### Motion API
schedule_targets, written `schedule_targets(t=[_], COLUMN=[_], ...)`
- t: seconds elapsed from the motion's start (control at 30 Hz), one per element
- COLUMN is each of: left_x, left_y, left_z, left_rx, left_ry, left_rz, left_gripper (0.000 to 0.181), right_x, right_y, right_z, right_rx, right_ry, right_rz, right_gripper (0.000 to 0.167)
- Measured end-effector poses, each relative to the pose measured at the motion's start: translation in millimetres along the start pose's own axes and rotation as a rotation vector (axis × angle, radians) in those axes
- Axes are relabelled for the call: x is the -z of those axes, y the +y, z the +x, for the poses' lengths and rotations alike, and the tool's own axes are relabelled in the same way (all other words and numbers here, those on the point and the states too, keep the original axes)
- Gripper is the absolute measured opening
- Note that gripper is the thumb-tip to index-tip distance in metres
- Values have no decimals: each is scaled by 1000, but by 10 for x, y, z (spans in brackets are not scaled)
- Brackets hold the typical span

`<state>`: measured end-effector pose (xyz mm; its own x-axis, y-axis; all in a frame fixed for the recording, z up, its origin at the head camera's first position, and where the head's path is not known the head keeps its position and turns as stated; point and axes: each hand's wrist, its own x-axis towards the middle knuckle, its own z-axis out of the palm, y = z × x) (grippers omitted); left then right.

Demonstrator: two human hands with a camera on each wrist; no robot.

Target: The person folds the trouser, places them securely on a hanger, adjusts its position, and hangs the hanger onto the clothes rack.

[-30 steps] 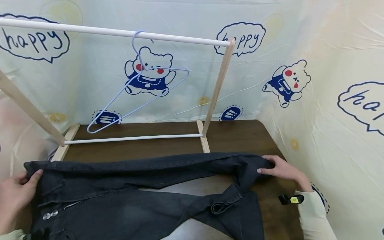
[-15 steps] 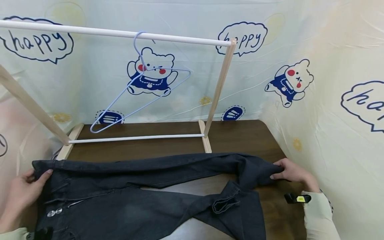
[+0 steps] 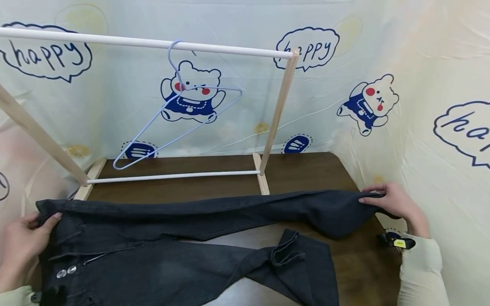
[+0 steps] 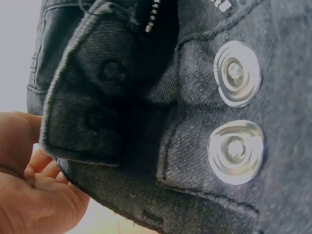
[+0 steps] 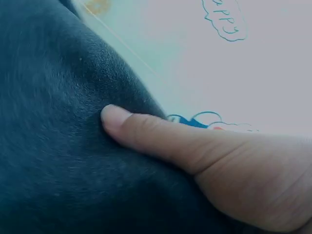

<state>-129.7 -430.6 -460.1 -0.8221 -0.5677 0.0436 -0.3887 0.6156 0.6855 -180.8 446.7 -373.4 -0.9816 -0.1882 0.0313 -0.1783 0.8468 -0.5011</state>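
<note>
A pair of dark jeans (image 3: 153, 229) lies across the table, waist at the left and legs to the right. At the waistband's far corner, my left hand (image 3: 28, 246) pinches the denim between thumb and fingers. Two metal buttons (image 4: 235, 152) and an undone fly show close up in the left wrist view. My right hand (image 3: 396, 206) grips the end of the far leg and holds it stretched, with the thumb on top of the cloth (image 5: 63, 112). The near leg (image 3: 306, 263) is folded over, its hem opening facing up.
Behind the jeans stands a rack with a white top rail (image 3: 126, 40) and wooden posts (image 3: 279, 110). A light blue hanger (image 3: 153, 119) hangs from the rail. The brown table (image 3: 306, 174) meets a printed curtain (image 3: 417, 51) at the back and right.
My right hand has moved right and slightly away, pulling the far leg straighter and off the near leg's folded hem. My left hand keeps its hold on the waistband.
</note>
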Motion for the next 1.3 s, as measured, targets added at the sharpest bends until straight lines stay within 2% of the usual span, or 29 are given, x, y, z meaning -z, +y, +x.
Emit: schedule_targets(t=[0.17,0.3,0.37,0.47,0.6,0.7,0.8,0.9,1.0,1.1,1.23,1.3], left_x=[40,78,79,51,8,3,18,33,26,11,1,6], left_y=[-111,-235,-273,-302,-292,-284,-281,-290,-313,-345,-405,-420], left_z=[73,192,234,235,175,153,143,119,84,72,92,112], left_rx=[22,49,72,51,8,-2,-19,-60,-96,-99,-88,-96], left_ry=[42,87,99,69,2,-25,-55,-74,-76,-85,-119,-124], left_rz=[-90,-144,-162,-119,-34,-22,-18,11,41,-1,-52,-23], left_gripper=[32,19,20,23,35,38,44,43,39,42,42,43], right_x=[174,185,122,-48,-318,-499,-648,-765,-853,-914,-957,-964], right_y=[-52,-33,9,100,224,312,391,458,516,550,567,570], right_z=[91,191,229,284,348,377,380,366,349,319,282,281], right_rx=[-33,-52,-71,-90,-100,-102,-140,-190,-245,-295,-309,-296], right_ry=[34,36,60,155,301,342,321,283,241,186,145,148], right_rz=[-7,10,10,49,190,295,338,314,277,265,261,262], right_gripper=[39,40,42,42,44,52,61,65,51,34,40,37])
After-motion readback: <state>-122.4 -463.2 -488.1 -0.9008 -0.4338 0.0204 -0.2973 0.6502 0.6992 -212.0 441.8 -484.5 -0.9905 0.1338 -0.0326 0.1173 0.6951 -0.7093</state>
